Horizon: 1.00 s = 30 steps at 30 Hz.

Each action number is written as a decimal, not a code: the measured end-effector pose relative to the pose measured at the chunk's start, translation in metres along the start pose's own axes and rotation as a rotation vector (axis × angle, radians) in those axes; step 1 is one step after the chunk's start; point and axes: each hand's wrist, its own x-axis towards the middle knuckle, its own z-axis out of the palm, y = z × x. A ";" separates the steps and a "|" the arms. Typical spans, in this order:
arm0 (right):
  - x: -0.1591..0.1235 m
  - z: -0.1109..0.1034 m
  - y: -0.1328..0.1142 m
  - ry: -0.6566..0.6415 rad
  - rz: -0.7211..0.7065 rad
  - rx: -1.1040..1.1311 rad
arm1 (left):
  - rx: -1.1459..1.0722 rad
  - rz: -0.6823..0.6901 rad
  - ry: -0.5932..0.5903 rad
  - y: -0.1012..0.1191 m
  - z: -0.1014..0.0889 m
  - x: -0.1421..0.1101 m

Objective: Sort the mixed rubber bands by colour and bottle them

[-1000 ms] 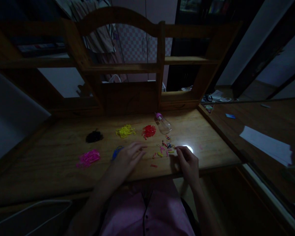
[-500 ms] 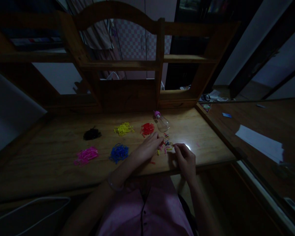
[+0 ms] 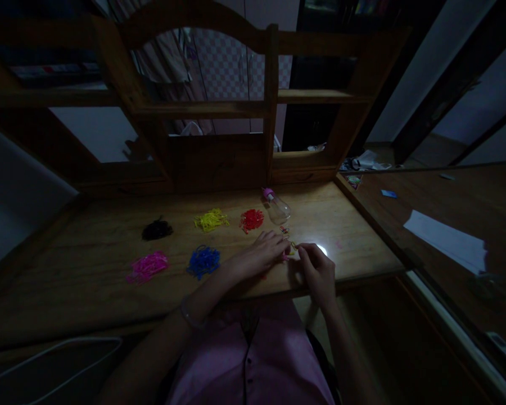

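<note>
My left hand [image 3: 267, 248] lies palm down over a small mixed group of coloured pieces, fingers stretched to the right and slightly spread. It hides most of that group. A yellow looped piece [image 3: 293, 244] sits between my two hands, pinched by the thumb and forefinger of my right hand [image 3: 318, 267]. At the left fingertips a pink piece [image 3: 285, 257] shows. Just beyond them is a red and pale clip-like piece [image 3: 284, 229]. The pieces are too small and dark to name surely.
On the wooden desk [image 3: 109, 298] lie piles of thin pieces: red [image 3: 251, 220], yellow [image 3: 211, 220], blue [image 3: 203, 262], black [image 3: 157, 229] and pink [image 3: 148, 266]. A clear bulb-shaped bottle [image 3: 279, 211] with a pink cap lies behind my hands. Wooden shelving [image 3: 202, 111] stands at the back.
My left hand has shifted slightly right and flattened from a pinch, covering more of the mixed pieces. My right hand keeps its pinch in nearly the same place.
</note>
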 end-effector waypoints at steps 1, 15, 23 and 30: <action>0.000 0.000 0.000 0.003 0.001 0.001 | 0.029 0.006 -0.014 -0.002 0.003 0.002; 0.000 0.001 0.000 0.019 0.007 0.012 | 0.006 -0.177 0.053 -0.001 -0.035 -0.014; 0.000 0.000 0.001 0.016 0.014 0.003 | -0.059 -0.271 0.055 0.009 -0.030 -0.052; -0.001 0.001 -0.001 0.016 0.023 0.011 | 0.012 -0.239 0.075 0.002 -0.006 -0.049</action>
